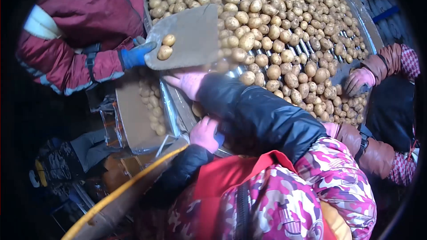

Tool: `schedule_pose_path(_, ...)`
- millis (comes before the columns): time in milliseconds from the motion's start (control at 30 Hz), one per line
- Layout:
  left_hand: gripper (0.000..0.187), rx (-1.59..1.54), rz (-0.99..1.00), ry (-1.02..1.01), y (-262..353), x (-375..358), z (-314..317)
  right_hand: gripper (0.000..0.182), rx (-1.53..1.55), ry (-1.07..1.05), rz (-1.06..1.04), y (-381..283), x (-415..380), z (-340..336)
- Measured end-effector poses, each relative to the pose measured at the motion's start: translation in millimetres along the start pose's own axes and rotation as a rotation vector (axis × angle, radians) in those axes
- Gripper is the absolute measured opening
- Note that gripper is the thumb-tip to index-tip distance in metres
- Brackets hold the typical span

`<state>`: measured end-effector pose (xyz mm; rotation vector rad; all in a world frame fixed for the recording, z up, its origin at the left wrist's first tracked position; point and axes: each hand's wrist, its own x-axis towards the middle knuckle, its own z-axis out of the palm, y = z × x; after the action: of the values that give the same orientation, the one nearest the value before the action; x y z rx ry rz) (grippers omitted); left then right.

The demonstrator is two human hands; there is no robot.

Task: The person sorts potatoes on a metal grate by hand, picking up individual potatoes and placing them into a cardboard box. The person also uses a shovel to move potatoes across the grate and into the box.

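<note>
My right hand, in a pink glove, reaches left across the near edge of the potato table, just below a grey flat board. Its fingers are stretched out, slightly blurred, and no object shows in them. My left hand, also in a pink glove, is lower down beside the metal edge, with curled fingers; what they hold, if anything, is hidden. Potatoes lie thickly over the rollers beyond my hands. A co-worker's blue-gloved hand grips the board, on which two potatoes rest.
A box or chute with potatoes stands at the left. Another co-worker's gloved hand is over the potatoes at the right; that person's other sleeve is beside my right arm. A yellow-edged rim runs along my left side.
</note>
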<state>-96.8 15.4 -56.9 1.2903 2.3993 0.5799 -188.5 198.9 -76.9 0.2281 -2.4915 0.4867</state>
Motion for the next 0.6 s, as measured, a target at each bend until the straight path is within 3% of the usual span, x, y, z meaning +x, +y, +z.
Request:
schedule_pose_path(133, 0.042, -0.033, -0.016, -0.006, 4, 3, -3, 0.049, 0.227, -0.377, 0.158, 4, -11, -5)
schedule_pose_path(267, 0.034, 0.042, 0.003, 0.038, 0, 1, 3, 0.025, 0.009, -0.528, 0.155, -18, -28, -43)
schedule_pose_path(333, 0.032, 0.032, 0.055, 0.022, 4, 1, -2, 0.022, 0.011, -0.553, 0.091, -28, -43, -59)
schedule_pose_path(433, 0.03, 0.03, 0.216, -0.006, -2, -1, -1, 0.024, 0.062, -0.691, 0.165, -26, -55, -81)
schedule_pose_path(533, 0.03, -0.009, 0.18, -0.07, 1, 0, -5, 0.022, 0.072, -0.783, 0.166, -23, -68, -117)
schedule_pose_path(600, 0.03, 0.025, 0.282, -0.163, 6, 5, -15, 0.022, 0.084, -0.811, 0.147, -26, -83, -120)
